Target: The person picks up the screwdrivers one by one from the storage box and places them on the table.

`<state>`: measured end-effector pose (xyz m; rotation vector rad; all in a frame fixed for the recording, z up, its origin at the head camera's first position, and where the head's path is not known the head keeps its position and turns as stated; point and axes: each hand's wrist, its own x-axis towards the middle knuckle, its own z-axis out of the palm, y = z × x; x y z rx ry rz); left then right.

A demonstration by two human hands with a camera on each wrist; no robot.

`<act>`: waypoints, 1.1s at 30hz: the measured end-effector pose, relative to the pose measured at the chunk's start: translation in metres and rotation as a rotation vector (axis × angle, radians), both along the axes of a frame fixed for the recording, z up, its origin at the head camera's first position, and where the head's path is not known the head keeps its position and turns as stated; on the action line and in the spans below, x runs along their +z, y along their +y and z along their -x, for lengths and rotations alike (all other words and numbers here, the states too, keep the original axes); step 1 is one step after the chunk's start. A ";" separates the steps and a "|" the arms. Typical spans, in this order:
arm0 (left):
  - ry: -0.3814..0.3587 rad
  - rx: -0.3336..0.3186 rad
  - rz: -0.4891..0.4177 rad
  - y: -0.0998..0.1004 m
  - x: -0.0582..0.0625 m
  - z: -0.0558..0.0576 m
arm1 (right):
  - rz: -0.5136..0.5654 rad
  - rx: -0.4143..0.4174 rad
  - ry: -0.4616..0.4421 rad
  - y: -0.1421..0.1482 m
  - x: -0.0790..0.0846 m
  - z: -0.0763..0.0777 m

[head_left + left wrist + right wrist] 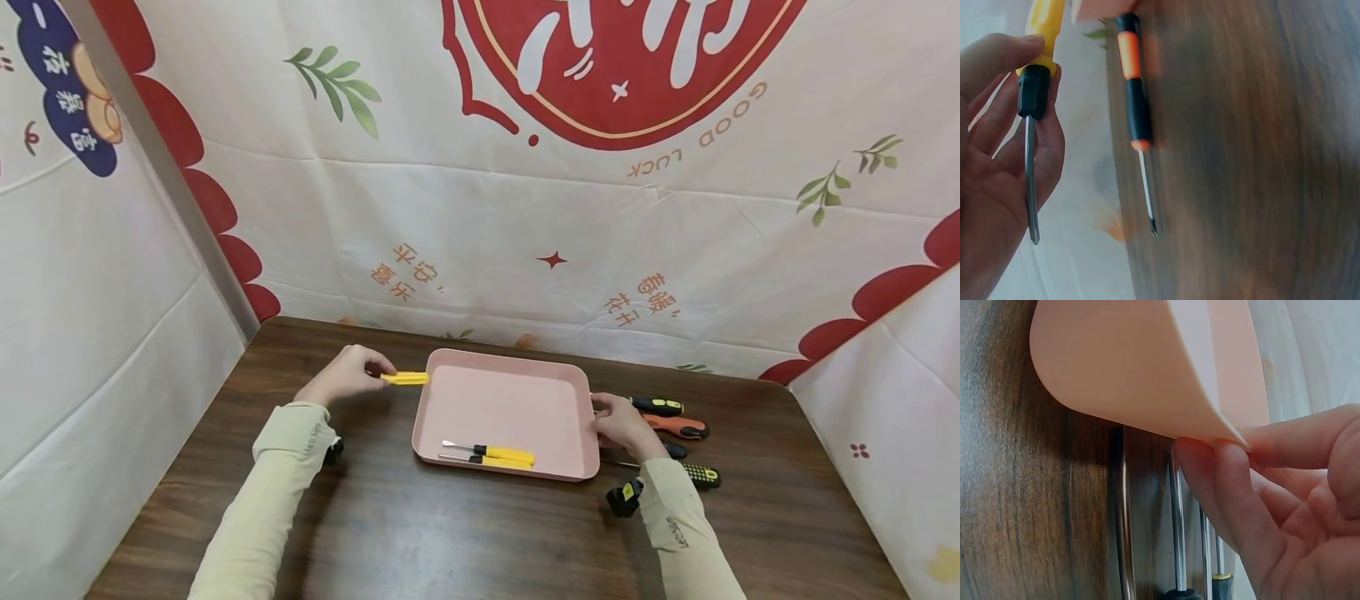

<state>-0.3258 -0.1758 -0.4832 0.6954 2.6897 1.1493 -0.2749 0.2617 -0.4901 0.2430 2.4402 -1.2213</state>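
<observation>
My left hand (351,377) holds a yellow-handled screwdriver (1041,44), whose handle meets the left rim of the pink tray (510,400) in the head view. In the left wrist view, its thumb lies on the handle and the bare shaft points back along the palm. At the tray's right side, my right hand (621,421) pinches the rim between thumb and fingers. Two yellow-handled screwdrivers (510,455) lie inside along the tray's near wall. Beyond the left hand, a black-and-orange screwdriver (1135,81) rests on the table by its edge.
Right of the tray lie several screwdrivers, among them an orange-handled one (678,427) and a black-and-yellow one (702,476), partly hidden by the right hand and sleeve. A printed cloth (480,217) hangs behind the wooden table (420,533).
</observation>
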 end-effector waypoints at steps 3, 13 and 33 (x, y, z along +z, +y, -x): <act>0.013 0.002 0.002 -0.006 -0.004 0.000 | 0.001 -0.006 -0.008 0.001 -0.001 0.000; -0.001 0.033 0.027 -0.012 -0.021 0.000 | 0.009 -0.010 -0.002 0.000 0.000 -0.001; 0.050 0.018 0.075 -0.008 -0.041 0.003 | 0.021 -0.012 0.000 0.001 -0.002 0.000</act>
